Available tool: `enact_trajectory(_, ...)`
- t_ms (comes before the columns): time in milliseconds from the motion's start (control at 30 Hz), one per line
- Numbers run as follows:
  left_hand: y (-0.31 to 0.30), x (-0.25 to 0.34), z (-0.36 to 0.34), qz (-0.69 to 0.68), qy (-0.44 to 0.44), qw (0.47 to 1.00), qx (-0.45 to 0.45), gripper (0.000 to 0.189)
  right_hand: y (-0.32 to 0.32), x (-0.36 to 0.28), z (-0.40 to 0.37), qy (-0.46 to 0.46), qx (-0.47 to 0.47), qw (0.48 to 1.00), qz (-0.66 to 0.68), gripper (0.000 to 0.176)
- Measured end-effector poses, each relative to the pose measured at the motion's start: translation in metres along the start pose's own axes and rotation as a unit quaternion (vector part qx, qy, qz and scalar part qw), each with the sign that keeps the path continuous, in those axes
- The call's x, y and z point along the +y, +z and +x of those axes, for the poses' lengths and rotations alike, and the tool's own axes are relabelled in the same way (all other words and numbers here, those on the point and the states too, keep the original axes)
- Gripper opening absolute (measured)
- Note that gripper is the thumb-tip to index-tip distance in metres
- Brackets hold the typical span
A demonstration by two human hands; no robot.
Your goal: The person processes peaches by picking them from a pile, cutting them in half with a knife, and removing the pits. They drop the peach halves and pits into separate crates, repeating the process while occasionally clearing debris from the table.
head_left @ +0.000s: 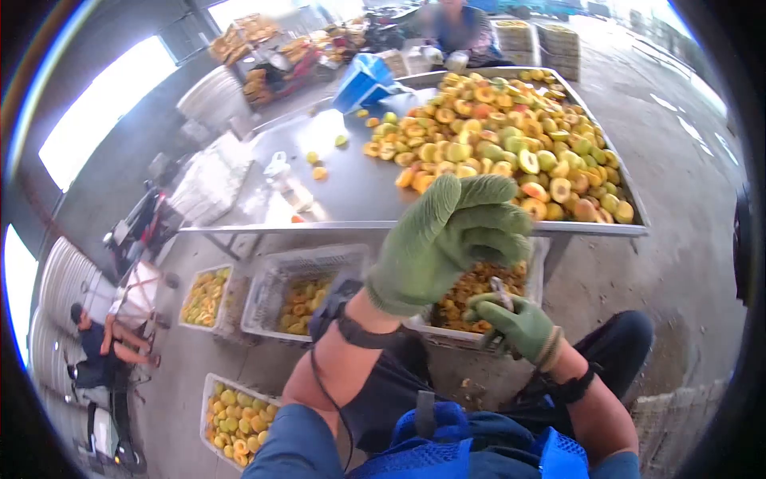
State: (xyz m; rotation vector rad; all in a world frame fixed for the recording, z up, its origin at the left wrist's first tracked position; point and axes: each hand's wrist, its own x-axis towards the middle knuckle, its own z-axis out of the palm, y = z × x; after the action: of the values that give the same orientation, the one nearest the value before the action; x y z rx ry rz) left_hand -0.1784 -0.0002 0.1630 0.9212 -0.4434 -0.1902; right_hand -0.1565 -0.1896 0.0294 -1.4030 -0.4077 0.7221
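Note:
My left hand, in a green glove, is raised at the near edge of the metal table. Its fingers are loosely curved and apart, and nothing shows in them. Beyond it lies a large heap of halved and whole yellow-orange fruit. Lower and to the right, my right hand, also gloved in green, is closed round a small metal tool. It is over a crate holding small fruit pieces, partly hidden by my hands.
Crates of fruit stand on the floor, one beside my knee, others farther left. A blue container and a clear bottle lie on the table. One person sits beyond it, another at left.

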Motion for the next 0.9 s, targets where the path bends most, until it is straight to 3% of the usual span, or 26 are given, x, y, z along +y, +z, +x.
enact_trajectory(33, -0.004, -0.009, 0.005, 0.029, -0.023, 0.999, 0.034, 0.040, -0.006, 0.017, 0.002, -0.034, 0.025, 0.999, 0.003, 0.037)
enact_trajectory(67, -0.002, -0.028, 0.000, 0.212, -0.004, 0.967, 0.144, 0.047, -0.014, 0.022, 0.005, -0.103, 0.058, 0.991, -0.064, 0.037)
enact_trajectory(100, -0.003, -0.049, -0.003, 0.323, 0.011, 0.936, 0.141, 0.038, -0.022, 0.016, 0.010, -0.162, 0.091, 0.973, -0.137, 0.037)
enact_trajectory(133, -0.010, -0.063, -0.008, 0.523, 0.023, 0.849, 0.075, 0.034, -0.022, -0.008, 0.007, -0.034, 0.142, 0.989, 0.002, 0.034)
enact_trajectory(167, -0.012, -0.077, -0.011, 0.702, 0.055, 0.710, 0.014, 0.030, -0.032, 0.010, 0.026, -0.125, 0.153, 0.974, 0.108, 0.029)
enact_trajectory(267, 0.003, -0.115, -0.020, 0.594, 0.026, 0.795, 0.119, 0.027, -0.054, 0.010, 0.042, -0.100, 0.203, 0.969, 0.104, 0.041)
enact_trajectory(367, 0.014, -0.120, -0.019, 0.483, -0.135, 0.850, 0.162, 0.036, -0.054, -0.010, 0.032, -0.074, 0.221, 0.946, 0.226, 0.041)
enact_trajectory(467, 0.003, -0.155, -0.029, 0.311, -0.172, 0.927, 0.115, 0.053, -0.065, -0.012, 0.037, -0.093, 0.238, 0.935, 0.245, 0.040)
enact_trajectory(500, 0.004, -0.158, -0.031, 0.295, -0.167, 0.936, 0.093, 0.063, -0.069, -0.015, 0.040, -0.089, 0.235, 0.934, 0.253, 0.039)
enact_trajectory(600, 0.009, -0.170, -0.030, 0.167, -0.233, 0.951, 0.119, 0.058, -0.076, -0.025, 0.041, -0.046, 0.246, 0.926, 0.281, 0.037)
enact_trajectory(633, 0.010, -0.178, -0.029, 0.162, -0.233, 0.956, 0.074, 0.049, -0.075, -0.028, 0.041, -0.054, 0.246, 0.926, 0.281, 0.037)
enact_trajectory(767, 0.026, -0.197, -0.031, 0.080, -0.272, 0.953, 0.108, 0.035, -0.065, -0.039, 0.047, -0.095, 0.255, 0.926, 0.261, 0.039)
enact_trajectory(900, 0.026, -0.188, -0.031, 0.116, -0.272, 0.949, 0.109, 0.033, -0.056, -0.039, 0.054, -0.226, 0.346, 0.908, 0.071, 0.038)
